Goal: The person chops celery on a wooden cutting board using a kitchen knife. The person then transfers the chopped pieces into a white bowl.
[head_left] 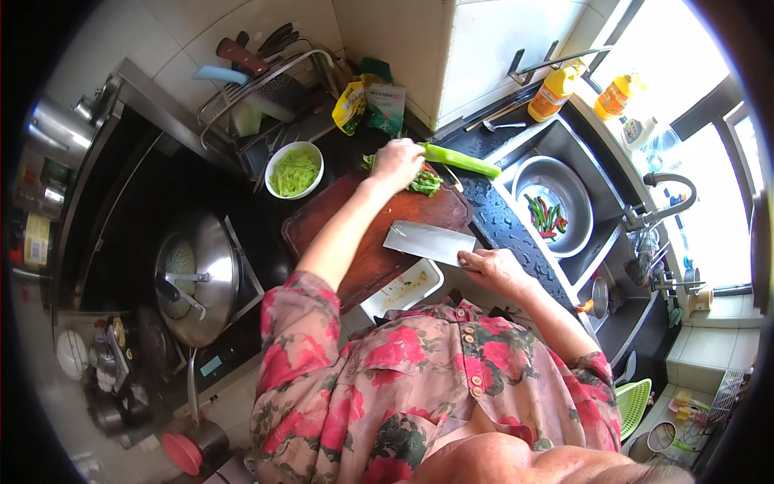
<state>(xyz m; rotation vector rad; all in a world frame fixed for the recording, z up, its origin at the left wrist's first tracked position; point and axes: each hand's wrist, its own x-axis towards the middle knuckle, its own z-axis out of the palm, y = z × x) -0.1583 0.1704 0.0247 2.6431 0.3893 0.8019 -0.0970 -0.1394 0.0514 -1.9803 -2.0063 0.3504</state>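
My right hand (493, 266) grips the handle of a cleaver (428, 242), its wide blade flat over the near edge of a wooden cutting board (387, 218). At the board's far end, my left hand (400, 158) is on or just above leafy greens (427, 183); its fingertips are partly hidden, so whether it grips anything is unclear. A thick green stalk (462, 161) lies right of that hand, reaching towards the sink. A white bowl (294, 170) of sliced pale green vegetable stands left of the board. Below the board's near edge is a white plastic container (417, 284) with scraps.
On the left, a wok (208, 278) sits on the stove. A knife rack (266, 78) and seasoning bags (387, 106) stand behind the board. The sink at right holds a steel basin (574, 206) with red and green peppers. Yellow bottles (551, 91) stand behind it.
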